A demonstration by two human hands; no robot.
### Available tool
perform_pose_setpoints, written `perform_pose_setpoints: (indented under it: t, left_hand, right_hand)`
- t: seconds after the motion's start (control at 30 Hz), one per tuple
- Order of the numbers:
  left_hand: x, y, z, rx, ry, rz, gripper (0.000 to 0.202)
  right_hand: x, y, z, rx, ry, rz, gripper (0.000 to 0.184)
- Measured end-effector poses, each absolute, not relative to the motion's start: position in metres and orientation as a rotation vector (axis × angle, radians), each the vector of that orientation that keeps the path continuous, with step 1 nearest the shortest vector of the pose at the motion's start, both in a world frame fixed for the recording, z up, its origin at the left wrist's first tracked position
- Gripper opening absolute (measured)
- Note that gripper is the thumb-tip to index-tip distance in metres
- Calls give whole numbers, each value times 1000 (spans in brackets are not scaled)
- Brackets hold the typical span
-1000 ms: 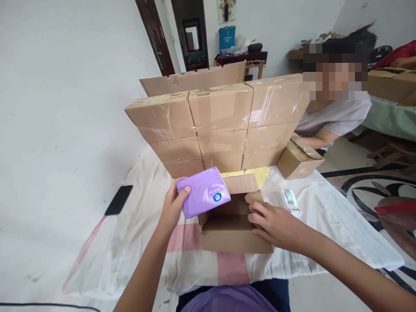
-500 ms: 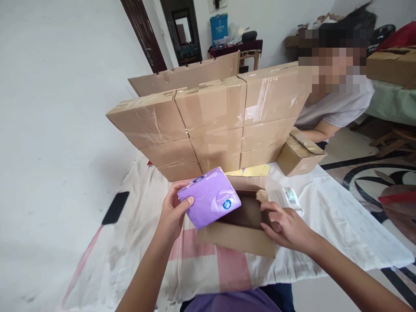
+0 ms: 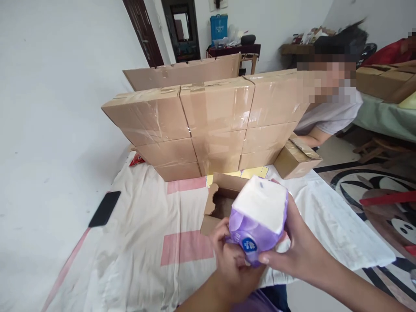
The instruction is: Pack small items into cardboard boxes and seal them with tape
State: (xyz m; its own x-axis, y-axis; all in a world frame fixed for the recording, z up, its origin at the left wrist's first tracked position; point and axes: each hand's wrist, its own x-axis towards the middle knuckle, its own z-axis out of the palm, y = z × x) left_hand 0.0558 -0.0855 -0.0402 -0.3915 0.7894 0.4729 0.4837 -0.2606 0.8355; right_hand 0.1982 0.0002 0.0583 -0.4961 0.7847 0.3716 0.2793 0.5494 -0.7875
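A purple tissue pack (image 3: 256,229) is held up in front of me, tilted so that its white end faces upward. My left hand (image 3: 232,260) grips its lower left side with curled fingers. On its right side lies my right hand (image 3: 299,242), thumb in front and fingers behind, partly hidden by the pack. Just beyond the pack stands an open cardboard box (image 3: 216,201) with its flaps spread. The pack and my hands cover the right part of this box.
A wall of taped cartons (image 3: 214,125) spans the table's far side, with a small carton (image 3: 297,158) at its right end. A black phone (image 3: 105,209) lies on the cloth (image 3: 139,242) at left. Behind the cartons at right, a person (image 3: 338,104) leans in.
The tissue pack has moved right and towards me and turned end up. My right hand has left the open box and joined my left on the pack.
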Motion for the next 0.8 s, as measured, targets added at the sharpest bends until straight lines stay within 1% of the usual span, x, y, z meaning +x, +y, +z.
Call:
perform_pose_setpoints:
  t: [0.03,0.07,0.13,0.17,0.23,0.3,0.33,0.4,0.43,0.47,0.57,0.73,0.8]
  left_hand:
    - [52,-84,-41,1711,1666,1718,29]
    - [44,-81,-39,1862,1586,1719,24]
    - [19,-70,-29,2082,1436,1611,37]
    - [5,-62,-22,2120,1419,1505,40]
    - [-24,-43,-11,2012,1672,1301,44]
    - [-45,-23,-5,1788,2009,956,51]
    - [-52,-15,-4,1684,2108,766,48]
    - [-60,-4,-4,1570,2168,506,34]
    - [-62,-2,-6,1553,2164,470,29]
    - [-63,-1,-7,1550,2153,486,30]
    - [-65,-8,-12,1532,2075,644,28]
    - [-67,-15,-17,1484,2052,712,26]
    - [-66,-14,-17,1499,2073,689,27]
  right_hand:
    - [195,0,60,-901,-2037,842,119]
    - [193,2,60,-942,-2037,813,125]
    - [191,14,58,-989,-2036,754,128]
    - [190,22,56,-996,-2029,718,127]
    - [185,39,51,-1001,-2035,632,122]
    - [177,51,46,-1019,-2109,549,118]
    - [172,54,43,-1035,-2184,515,117]
    - [161,56,37,-1065,-2400,464,114]
    - [156,55,33,-1083,-2522,441,112]
    - [152,54,30,-1107,-2639,417,109]
    - [142,55,23,-1142,-2900,351,96]
    - [132,67,18,-862,-3079,234,78]
    - [126,69,13,-841,-3154,153,68]
